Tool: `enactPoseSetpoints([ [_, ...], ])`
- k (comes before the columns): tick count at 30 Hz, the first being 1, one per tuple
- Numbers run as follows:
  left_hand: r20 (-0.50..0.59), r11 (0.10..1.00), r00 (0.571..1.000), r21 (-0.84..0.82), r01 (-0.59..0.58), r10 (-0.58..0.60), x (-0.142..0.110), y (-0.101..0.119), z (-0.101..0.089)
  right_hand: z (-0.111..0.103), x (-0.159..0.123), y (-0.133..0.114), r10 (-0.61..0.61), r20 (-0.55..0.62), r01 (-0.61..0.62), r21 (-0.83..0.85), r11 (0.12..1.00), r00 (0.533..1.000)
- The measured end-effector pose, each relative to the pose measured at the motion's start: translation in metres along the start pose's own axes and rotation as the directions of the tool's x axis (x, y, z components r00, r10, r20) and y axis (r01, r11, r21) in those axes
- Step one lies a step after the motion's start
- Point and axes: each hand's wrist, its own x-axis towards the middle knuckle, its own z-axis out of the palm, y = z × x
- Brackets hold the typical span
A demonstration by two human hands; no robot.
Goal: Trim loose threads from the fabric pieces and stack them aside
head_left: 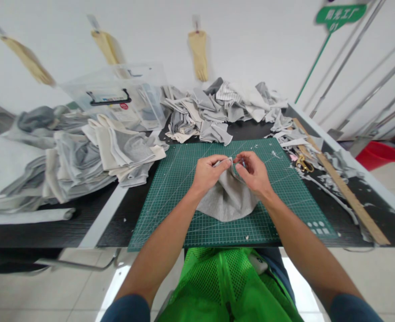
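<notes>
A piece of grey cloth [229, 203] lies bunched on the green cutting mat [170, 192], its upper edge raised off the surface. My left hand [209, 172] pinches that raised edge between thumb and fingers. Close beside it on the right, my right hand [256, 175] has its fingers curled together at the same edge. Something small and bluish shows between the right fingers, too small to name. The lower part of the cloth spreads out flat below both hands.
Heaps of folded grey and cream cloth [126, 147] lie left, with more cloth pieces [210, 107] at the back. A clear plastic box [143, 100] stands behind. On the right are gold-handled scissors [305, 164], a long wooden ruler [348, 192] and fabric scraps [340, 163].
</notes>
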Motion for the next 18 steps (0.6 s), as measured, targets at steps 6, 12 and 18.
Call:
enactPoseSetpoints([
  [6, 0.013, 0.999, 1.0, -0.035, 0.008, -0.007, 0.001, -0.003, -0.002, -0.001, 0.0, -0.002, -0.084, -0.018, 0.08, -0.149, 0.986, 0.996],
  [12, 0.051, 0.981, 0.998, -0.188, 0.057, -0.048, 0.002, -0.01, -0.006, 0.001, -0.001, -0.016, -0.188, -0.022, 0.181, -0.187, 0.966, 0.982],
  [18, 0.067, 0.988, 0.998, -0.155, 0.008, 0.003, 0.001, -0.008, -0.007, -0.001, -0.003, -0.017, -0.22, 0.012, 0.218, -0.185, 0.958, 0.975],
])
